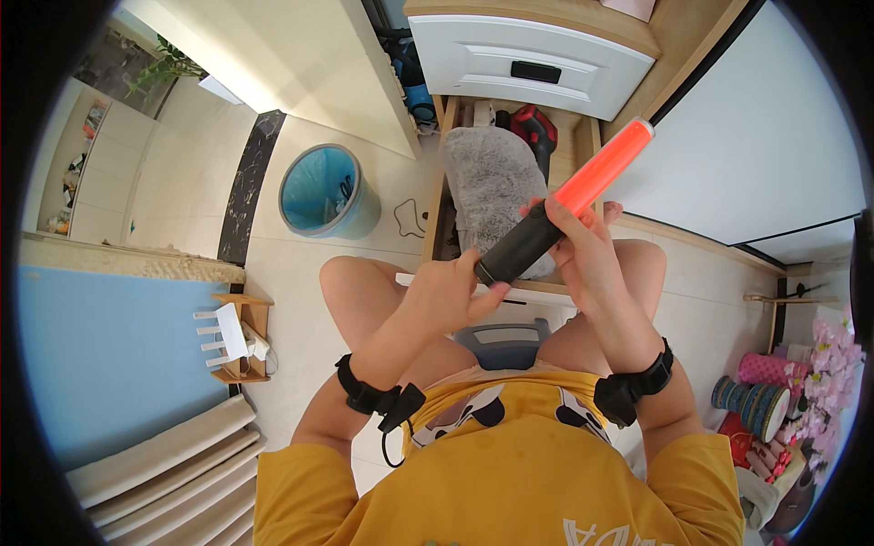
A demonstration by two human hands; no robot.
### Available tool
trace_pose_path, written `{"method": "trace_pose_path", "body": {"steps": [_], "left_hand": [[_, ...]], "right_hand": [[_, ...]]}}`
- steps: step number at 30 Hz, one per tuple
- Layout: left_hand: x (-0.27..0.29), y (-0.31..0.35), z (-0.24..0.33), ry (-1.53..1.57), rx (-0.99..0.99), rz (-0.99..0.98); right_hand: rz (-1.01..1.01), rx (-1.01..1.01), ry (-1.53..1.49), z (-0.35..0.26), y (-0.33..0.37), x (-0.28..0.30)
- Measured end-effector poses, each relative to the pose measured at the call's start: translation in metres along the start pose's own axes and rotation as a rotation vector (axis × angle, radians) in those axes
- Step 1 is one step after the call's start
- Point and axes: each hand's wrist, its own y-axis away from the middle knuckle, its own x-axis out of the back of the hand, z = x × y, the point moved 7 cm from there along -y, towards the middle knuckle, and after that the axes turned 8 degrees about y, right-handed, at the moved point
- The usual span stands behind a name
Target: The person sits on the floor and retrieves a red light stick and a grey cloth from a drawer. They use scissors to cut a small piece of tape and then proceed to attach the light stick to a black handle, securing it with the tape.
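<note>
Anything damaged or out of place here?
Two things: the beige strip along the blue panel looks ragged, as if chipped; and a dark cord lies loose on the floor beside the bin, untidily curled. The baton looks intact.

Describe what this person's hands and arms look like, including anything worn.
The left hand and right hand are ungloved. Each forearm strap is black with a boxy unit; a black cable loops from the left unit. The short sleeves are mustard yellow.

On the left, a blue-lined bin (362, 217) and white router (233, 335) on a wooden stand (257, 316); right, pink blossoms (827, 359)
</note>
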Motion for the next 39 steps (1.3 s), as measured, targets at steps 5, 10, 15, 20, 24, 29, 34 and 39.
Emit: {"method": "trace_pose_path", "body": {"steps": [5,10,15,20,24,29,34,39], "left_hand": [[-0.045,0.021,-0.02,1.137,0.516,-0.289],[-0.057,0.025,-0.01,1.384,0.72,-0.467],[-0.067,0.033,-0.005,1.685,0.863,-0.551],[-0.051,0.019,-0.026,1.368,0.679,-0.322],[0.003,0.001,0.002,0.536,0.146,-0.066],[0.014,-0.005,0.025,-0.049,-0.122,-0.023],[0.012,-0.005,0.02,-0.081,-0.152,0.084],[-0.033,0.002,-0.023,0.98,0.52,-0.159]], "right_hand": [[-0.138,0.005,-0.04,-0.007,-0.001,-0.008],[-0.089,-0.035,-0.099,-0.004,0.001,-0.005],[-0.078,-0.035,-0.105,0.0,0.0,-0.006],[0.036,0.028,0.019,-0.007,-0.001,0.0],[0.138,-0.011,0.045,-0.012,-0.001,0.007],[0.146,-0.016,0.056,-0.008,-0.001,0.005],[0.154,-0.062,-0.071,-0.005,0.005,0.002],[0.138,0.066,-0.11,-0.003,0.003,0.004]]}}
